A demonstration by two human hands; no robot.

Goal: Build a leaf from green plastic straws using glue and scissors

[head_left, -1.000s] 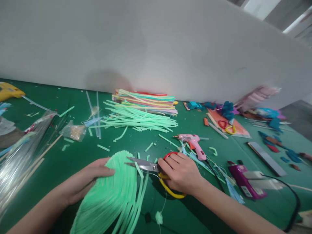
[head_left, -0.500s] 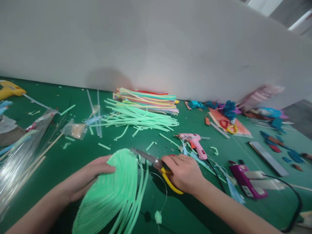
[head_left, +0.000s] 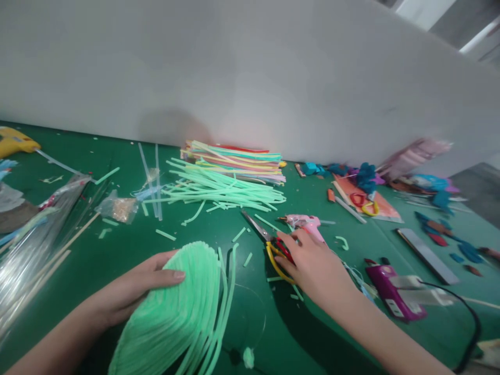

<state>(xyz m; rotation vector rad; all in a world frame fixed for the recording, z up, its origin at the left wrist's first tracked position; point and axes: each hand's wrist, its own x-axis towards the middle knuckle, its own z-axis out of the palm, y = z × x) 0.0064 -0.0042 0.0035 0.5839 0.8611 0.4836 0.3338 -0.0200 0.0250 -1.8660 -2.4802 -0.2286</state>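
My left hand (head_left: 156, 281) is closed on the upper left edge of a mint-green leaf-shaped piece (head_left: 177, 307), its thumb lying on the front. The piece is built from fuzzy pipe cleaners laid side by side, with several loose ends (head_left: 224, 307) trailing at its right. To the right, my right hand (head_left: 308, 260) has its thumb and fingers around the handles of scissors (head_left: 269, 242) with red and yellow grips. The blades point away to the upper left, apart from the green piece, low over or on the table. How firmly the fingers grip is hard to see.
Mint-green pipe cleaners (head_left: 226, 190) lie before a multicoloured bundle (head_left: 242, 161). Behind my right hand is a pink glue gun (head_left: 300, 221). A purple power strip (head_left: 394, 291) with white plugs stands at right. Clear wrapping (head_left: 47, 245) and sticks lie at left. A wall rises behind.
My right hand has moved the scissors away from the green piece, right and toward the table, and its fingers have loosened around the handles. My left hand keeps its hold.
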